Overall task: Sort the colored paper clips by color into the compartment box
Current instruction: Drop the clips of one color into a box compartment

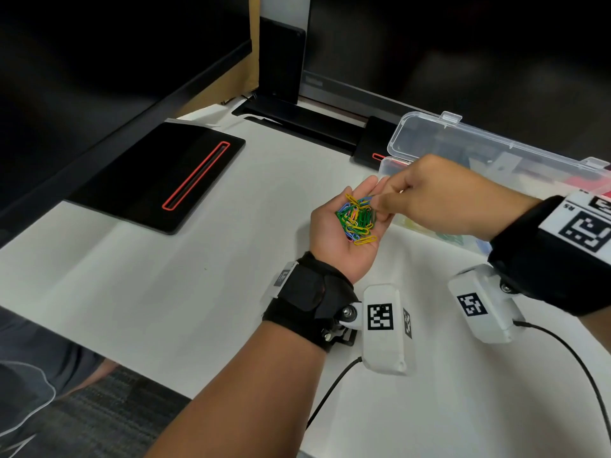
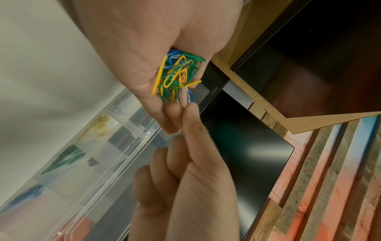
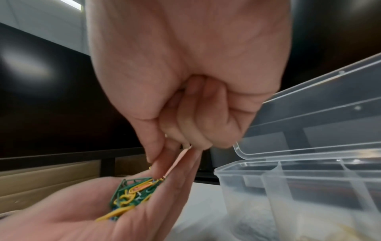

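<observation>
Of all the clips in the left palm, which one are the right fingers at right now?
The blue clip at the fingertip end of the pile of clips in the left hand. The right hand fingers meet there; it juts out alone.

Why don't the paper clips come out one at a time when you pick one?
The paper clips lie tangled in the left hand, so they probably snag together. They look thin and light, likely slippery for the right hand to pinch.

"R5" on right wrist tag [image 1: 574, 226], small unreadable logo on monitor bezel [image 2: 216, 91]
</observation>
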The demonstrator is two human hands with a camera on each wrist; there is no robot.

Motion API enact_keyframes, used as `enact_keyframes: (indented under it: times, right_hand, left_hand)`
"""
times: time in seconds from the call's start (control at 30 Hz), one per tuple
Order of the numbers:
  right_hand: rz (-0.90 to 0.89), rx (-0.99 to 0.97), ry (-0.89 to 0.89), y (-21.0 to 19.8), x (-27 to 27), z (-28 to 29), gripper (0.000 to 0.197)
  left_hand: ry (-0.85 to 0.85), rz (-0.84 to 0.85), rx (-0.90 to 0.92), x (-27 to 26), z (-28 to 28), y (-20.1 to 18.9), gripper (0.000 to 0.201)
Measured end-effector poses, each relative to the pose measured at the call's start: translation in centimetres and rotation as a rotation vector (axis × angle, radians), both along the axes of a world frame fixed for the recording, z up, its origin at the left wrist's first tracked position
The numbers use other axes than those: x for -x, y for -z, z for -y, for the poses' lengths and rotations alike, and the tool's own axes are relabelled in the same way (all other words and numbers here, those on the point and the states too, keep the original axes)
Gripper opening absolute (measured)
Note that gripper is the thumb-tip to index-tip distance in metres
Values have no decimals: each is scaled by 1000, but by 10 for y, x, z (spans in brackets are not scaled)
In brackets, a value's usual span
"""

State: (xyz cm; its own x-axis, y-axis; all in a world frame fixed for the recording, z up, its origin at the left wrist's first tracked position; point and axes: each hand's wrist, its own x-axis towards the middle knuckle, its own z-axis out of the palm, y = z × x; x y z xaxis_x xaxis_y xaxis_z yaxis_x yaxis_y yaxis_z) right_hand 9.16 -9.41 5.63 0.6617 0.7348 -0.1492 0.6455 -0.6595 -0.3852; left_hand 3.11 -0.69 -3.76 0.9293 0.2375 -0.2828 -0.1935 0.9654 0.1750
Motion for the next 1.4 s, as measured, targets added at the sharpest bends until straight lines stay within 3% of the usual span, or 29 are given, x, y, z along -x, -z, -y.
enact_keyframes:
  times: [0.13,0.27,0.37,0.5,0.77,1.1,1.3,1.4]
  right_hand:
    - [-322,-224,187,-2,3,1,48]
    - [-794,-594,390,-4,-9,10,36]
    - [-955,-859,541,-5,-19,15,32]
    - [-982,-923,592,2,-24,16,32]
    - [-1074,-908,398,-2,-19,7,33]
    - [-1284,-976,281,0,-15,-6,10]
    - [-1051,-779,406,-1,-19,-14,25]
    - [-1000,-683,430,0,-21,-15,20]
  left_hand:
    - [9,19,41,0,0,2,34]
    - [33,45,56,-1,-2,2,35]
    - [43,54,52,-2,-3,4,35]
    - [56,69,48,-4,-2,6,37]
    - [65,80,65,-6,-2,9,44]
    - [78,68,29,-6,-2,10,47]
    - [76,72,41,-7,-3,11,47]
    - [93,65,25,-5,-3,9,47]
